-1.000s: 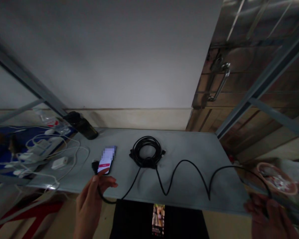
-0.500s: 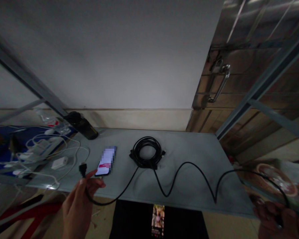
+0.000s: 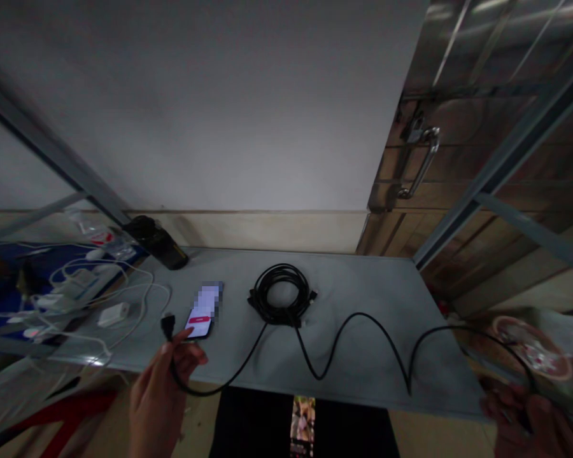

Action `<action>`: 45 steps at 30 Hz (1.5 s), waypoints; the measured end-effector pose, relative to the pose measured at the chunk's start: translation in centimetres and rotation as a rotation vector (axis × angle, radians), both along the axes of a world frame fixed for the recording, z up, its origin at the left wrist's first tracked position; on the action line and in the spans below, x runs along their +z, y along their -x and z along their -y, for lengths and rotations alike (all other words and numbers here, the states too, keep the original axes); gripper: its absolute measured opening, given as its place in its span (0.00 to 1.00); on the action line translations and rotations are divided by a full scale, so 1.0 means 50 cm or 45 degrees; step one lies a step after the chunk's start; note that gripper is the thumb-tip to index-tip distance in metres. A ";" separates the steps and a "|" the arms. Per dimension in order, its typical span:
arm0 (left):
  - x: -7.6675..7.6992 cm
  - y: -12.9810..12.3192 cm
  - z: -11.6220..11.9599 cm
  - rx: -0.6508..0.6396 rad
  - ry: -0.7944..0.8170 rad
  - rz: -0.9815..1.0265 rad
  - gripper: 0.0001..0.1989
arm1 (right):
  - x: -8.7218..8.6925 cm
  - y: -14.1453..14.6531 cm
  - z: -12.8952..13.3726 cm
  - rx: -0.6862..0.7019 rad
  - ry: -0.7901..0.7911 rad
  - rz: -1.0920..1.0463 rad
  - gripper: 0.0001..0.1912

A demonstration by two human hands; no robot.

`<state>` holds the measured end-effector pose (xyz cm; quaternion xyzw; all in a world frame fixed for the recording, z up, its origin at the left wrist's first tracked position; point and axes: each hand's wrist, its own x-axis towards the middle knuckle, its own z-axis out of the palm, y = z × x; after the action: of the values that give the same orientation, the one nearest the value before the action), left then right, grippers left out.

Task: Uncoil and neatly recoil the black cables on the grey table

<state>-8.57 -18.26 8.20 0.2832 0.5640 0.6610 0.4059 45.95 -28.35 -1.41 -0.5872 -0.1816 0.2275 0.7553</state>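
Observation:
A black cable point(image 3: 266, 310) lies in a loose coil on the grey tabletop point(image 3: 363, 280). One end runs from the coil to my left hand point(image 3: 160, 388), which pinches it just below its black plug point(image 3: 168, 326); the plug points up. The other stretch winds in waves across the table to my right hand point(image 3: 525, 420), whose fingers are closed round it past the table's right edge. That hand is dim, and the cable end in it is hard to make out. A phone point(image 3: 201, 326) with a lit screen lies just beyond my left fingertips.
At the left lie white charging cables point(image 3: 146, 299), a white adapter point(image 3: 113, 314), a power strip point(image 3: 86, 286) and a clear bottle point(image 3: 107, 238). A dark pouch-like object point(image 3: 160, 245) leans by the frame post. A pinkish bowl point(image 3: 530, 346) stands at right. Metal posts point(image 3: 506, 152) flank the table.
My left hand has shifted slightly right with the plug. My right hand has moved slightly left and the cable near it has shifted a little. The coil stays in place.

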 end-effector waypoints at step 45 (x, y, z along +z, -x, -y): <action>-0.018 -0.255 -0.158 -0.907 0.095 -0.333 0.33 | 0.050 0.477 -0.253 1.077 -0.115 2.091 0.11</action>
<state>4.19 -10.35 7.30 0.5285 0.5008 0.4160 0.5448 22.11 -15.70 1.07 -0.4191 -0.8682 -0.0105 0.2656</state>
